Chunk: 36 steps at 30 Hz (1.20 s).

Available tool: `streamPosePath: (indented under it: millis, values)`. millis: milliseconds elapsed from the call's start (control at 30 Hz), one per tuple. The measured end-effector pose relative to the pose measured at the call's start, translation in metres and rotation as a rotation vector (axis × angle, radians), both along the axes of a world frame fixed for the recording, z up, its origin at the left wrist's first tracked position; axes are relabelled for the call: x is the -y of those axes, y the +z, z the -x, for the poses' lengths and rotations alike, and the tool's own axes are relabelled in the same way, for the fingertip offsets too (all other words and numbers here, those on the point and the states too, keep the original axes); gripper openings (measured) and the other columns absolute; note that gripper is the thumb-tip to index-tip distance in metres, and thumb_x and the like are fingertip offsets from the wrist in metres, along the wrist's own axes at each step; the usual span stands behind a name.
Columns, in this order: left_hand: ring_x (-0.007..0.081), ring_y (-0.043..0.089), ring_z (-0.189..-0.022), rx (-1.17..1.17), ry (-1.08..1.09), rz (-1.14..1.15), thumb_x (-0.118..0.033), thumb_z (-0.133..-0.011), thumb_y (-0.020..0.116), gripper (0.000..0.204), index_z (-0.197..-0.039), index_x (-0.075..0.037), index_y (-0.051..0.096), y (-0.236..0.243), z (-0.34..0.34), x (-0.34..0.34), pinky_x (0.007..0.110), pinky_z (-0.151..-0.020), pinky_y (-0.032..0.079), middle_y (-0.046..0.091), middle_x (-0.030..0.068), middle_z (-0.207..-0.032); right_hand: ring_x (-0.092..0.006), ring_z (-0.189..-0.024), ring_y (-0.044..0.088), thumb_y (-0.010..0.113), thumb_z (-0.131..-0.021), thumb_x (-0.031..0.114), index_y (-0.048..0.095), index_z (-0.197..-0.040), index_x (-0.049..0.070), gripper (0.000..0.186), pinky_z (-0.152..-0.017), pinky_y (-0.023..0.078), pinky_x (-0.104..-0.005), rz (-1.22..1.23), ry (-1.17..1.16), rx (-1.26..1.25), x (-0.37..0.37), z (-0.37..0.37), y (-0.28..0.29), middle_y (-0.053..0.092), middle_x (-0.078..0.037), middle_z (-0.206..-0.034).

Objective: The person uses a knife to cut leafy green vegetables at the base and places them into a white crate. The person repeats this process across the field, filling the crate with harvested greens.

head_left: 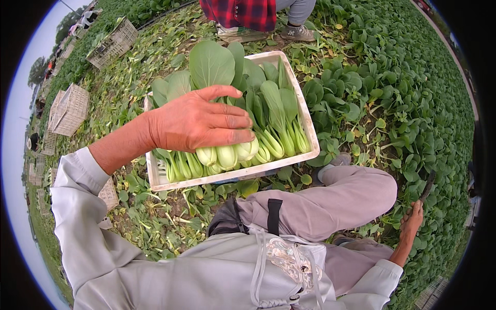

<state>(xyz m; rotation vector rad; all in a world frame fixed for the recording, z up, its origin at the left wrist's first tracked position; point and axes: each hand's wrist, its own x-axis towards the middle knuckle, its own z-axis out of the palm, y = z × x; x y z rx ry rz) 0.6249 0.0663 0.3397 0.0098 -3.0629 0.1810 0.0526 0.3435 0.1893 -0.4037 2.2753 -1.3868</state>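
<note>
My left hand [206,121] is over a white plastic crate [227,178] of green bok choy, its fingers curved over several pale stalk bases [227,156] and gripping them. The vegetables lie side by side, leafy tops toward the far rim and bases toward me; taller leaves [211,64] rise behind my hand. At the lower right my right hand [413,217] grips a dark knife [429,182] beside the growing plants, its blade pointing away from me.
A person in a red plaid top [237,11] crouches beyond the crate. Dense bok choy plants [403,88] grow on the right. Stacked empty-looking crates [70,111] and another crate [112,44] stand on the left among cut leaves. My bent leg [336,199] is below the crate.
</note>
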Motion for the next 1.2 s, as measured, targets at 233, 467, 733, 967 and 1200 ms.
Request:
streamPosePath:
  millis: [233,467,733,967,1200]
  values:
    - [0.0212,0.054,-0.122,-0.049,-0.12,-0.1,-0.012,-0.091,0.05,0.038,-0.128,-0.015,0.055,-0.119,-0.03,0.003,0.043,-0.106,0.039,0.057,0.007,-0.129,-0.0063,-0.048,0.035,0.055,-0.095,0.046,0.05,-0.091,0.013,0.033,-0.041,0.03,-0.0228,0.081,-0.099,0.104,-0.018,0.003,-0.017,0.037,0.005,-0.064]
    - [0.0236,0.029,-0.142,0.212,-0.055,-0.243,-0.008,-0.074,0.059,0.081,-0.148,-0.024,0.033,-0.156,-0.049,0.005,0.046,-0.116,0.02,0.029,0.0062,-0.155,-0.0063,-0.05,0.037,0.055,-0.095,0.047,0.052,-0.093,0.012,0.036,-0.041,0.03,-0.0226,0.057,-0.095,0.059,-0.034,0.005,-0.017,0.039,0.005,-0.065]
    - [0.0343,0.015,-0.145,0.214,0.311,-0.396,-0.009,-0.059,0.066,0.098,-0.149,-0.024,0.028,-0.141,-0.044,-0.029,0.053,-0.116,0.011,0.02,0.0097,-0.156,-0.0063,-0.049,0.038,0.057,-0.094,0.047,0.053,-0.094,0.011,0.037,-0.041,0.031,-0.0227,0.02,-0.146,0.111,-0.041,0.009,-0.024,0.04,0.005,-0.065]
    - [0.0333,0.026,-0.138,0.14,0.281,-0.547,-0.012,-0.056,0.07,0.087,-0.137,-0.019,0.04,-0.153,-0.049,-0.02,0.054,-0.114,0.013,0.037,0.0104,-0.139,-0.0061,-0.049,0.037,0.056,-0.093,0.05,0.053,-0.091,0.012,0.038,-0.041,0.03,-0.0226,-0.023,-0.11,0.087,-0.031,0.001,-0.029,0.04,0.006,-0.064]
    - [0.0328,0.02,-0.143,0.282,0.21,-0.538,-0.019,-0.062,0.068,0.088,-0.144,-0.016,0.038,-0.128,-0.049,-0.021,0.054,-0.112,0.017,0.031,0.0111,-0.149,-0.0059,-0.049,0.038,0.056,-0.094,0.047,0.053,-0.094,0.012,0.036,-0.042,0.03,-0.0224,-0.072,-0.07,0.124,-0.027,-0.003,-0.031,0.04,0.006,-0.063]
